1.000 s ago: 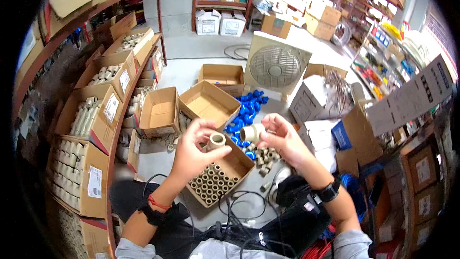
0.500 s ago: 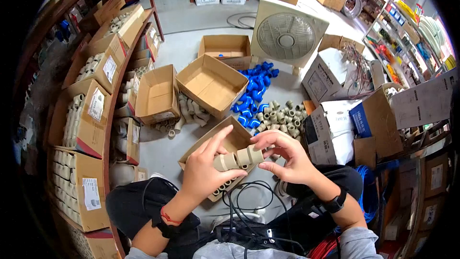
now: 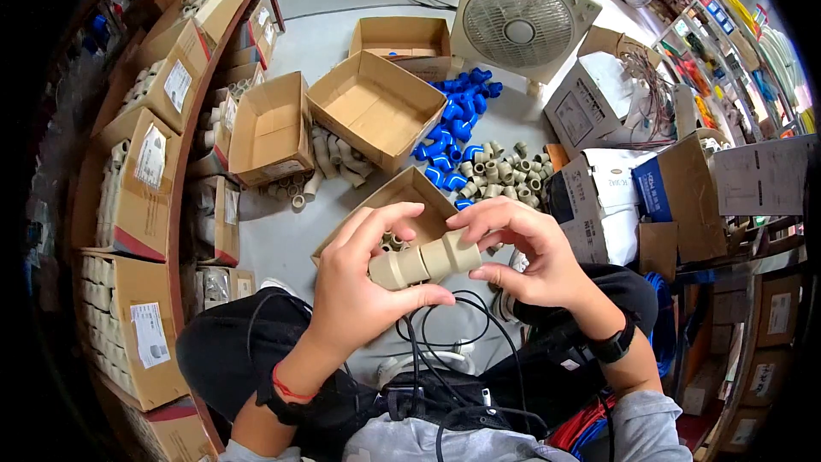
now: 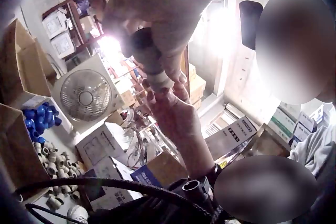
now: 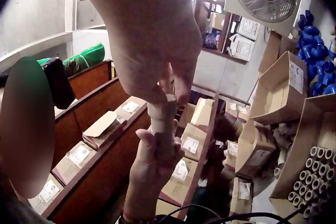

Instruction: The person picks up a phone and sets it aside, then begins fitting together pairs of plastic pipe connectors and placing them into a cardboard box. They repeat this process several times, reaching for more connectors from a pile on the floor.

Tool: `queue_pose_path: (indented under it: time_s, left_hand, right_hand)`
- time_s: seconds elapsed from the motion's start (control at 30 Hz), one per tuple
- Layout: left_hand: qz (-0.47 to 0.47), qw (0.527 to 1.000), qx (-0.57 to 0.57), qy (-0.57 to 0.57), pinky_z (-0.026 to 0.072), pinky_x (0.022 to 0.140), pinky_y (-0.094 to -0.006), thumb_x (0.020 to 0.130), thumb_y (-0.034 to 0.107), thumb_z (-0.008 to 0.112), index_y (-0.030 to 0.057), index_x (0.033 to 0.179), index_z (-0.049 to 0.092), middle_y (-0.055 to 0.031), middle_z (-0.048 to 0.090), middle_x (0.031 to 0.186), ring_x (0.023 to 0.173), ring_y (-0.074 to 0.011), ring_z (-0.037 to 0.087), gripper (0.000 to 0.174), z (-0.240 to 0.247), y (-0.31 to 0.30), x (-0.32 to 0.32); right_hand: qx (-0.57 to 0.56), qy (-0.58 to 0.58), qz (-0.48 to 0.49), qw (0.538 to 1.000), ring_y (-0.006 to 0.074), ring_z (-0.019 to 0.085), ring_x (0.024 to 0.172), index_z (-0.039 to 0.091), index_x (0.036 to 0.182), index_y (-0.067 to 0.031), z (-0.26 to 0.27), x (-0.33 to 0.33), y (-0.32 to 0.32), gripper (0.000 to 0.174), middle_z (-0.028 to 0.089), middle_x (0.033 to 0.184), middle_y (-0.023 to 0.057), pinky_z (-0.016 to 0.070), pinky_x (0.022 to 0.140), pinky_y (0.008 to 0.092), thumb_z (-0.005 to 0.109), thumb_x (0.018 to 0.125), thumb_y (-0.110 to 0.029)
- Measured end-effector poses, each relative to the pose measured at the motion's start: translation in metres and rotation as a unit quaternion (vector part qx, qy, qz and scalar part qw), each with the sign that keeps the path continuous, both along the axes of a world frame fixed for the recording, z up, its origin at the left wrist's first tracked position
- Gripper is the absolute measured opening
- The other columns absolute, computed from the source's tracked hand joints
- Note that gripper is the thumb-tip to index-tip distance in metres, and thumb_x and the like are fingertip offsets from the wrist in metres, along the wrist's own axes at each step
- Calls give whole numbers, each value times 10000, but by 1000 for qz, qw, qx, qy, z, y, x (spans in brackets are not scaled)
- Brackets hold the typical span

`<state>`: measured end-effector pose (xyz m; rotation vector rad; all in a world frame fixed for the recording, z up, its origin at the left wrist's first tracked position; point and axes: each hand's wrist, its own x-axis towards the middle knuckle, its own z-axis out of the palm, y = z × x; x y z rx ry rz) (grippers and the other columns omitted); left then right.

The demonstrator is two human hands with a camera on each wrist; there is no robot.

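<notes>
My left hand [image 3: 335, 287] holds a beige plastic pipe fitting [image 3: 396, 270], thumb stretched below it and fingers curled over its far side. Against its end sits a second beige pipe fitting [image 3: 453, 257], wider at its outer end, which my right hand [image 3: 532, 258] pinches between thumb and fingers. The pair lies nearly in one line, end to end, in front of my body. Behind and beneath them stands a cardboard box [image 3: 416, 186] partly hidden by my hands. Rows of upright fittings [image 5: 314, 178] fill part of that box in the right wrist view.
Loose beige fittings [image 3: 505, 176] and blue elbow fittings [image 3: 462, 111] lie on the floor ahead. Cardboard boxes [image 3: 376, 107] stand beyond, with a box fan [image 3: 522, 30] behind. Shelves with boxed fittings [image 3: 145, 158] line the left. Black cables [image 3: 462, 316] loop near my legs.
My hands, apart a second ago with one fitting each, have come together, bringing the two fittings end to end. The head view has tilted downward.
</notes>
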<state>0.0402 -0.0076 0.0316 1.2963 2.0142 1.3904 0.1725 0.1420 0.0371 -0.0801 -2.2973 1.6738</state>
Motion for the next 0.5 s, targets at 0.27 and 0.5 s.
queue_pose_path:
  time_s: [0.27, 0.5]
  left_hand:
    - [-27, 998, 52, 23, 449, 647, -285, 460, 222, 790, 35, 918, 583, -86, 607, 799, 725, -218, 584, 537, -5, -5, -1]
    - [-32, 998, 48, -12, 449, 649, -286, 472, 212, 788, 22, 861, 588, -101, 602, 794, 725, -225, 588, 477, -4, -7, -2]
  right_hand:
    - [-9, -22, -22, 999, 116, 546, 754, 534, 971, -9, -7, -2, -2, 338, 554, 944, 80, 467, 663, 232, 666, 663, -52]
    - [-41, -5, -8, 999, 106, 542, 736, 535, 969, 3, -2, -5, -3, 341, 555, 948, 88, 474, 647, 225, 671, 662, -61]
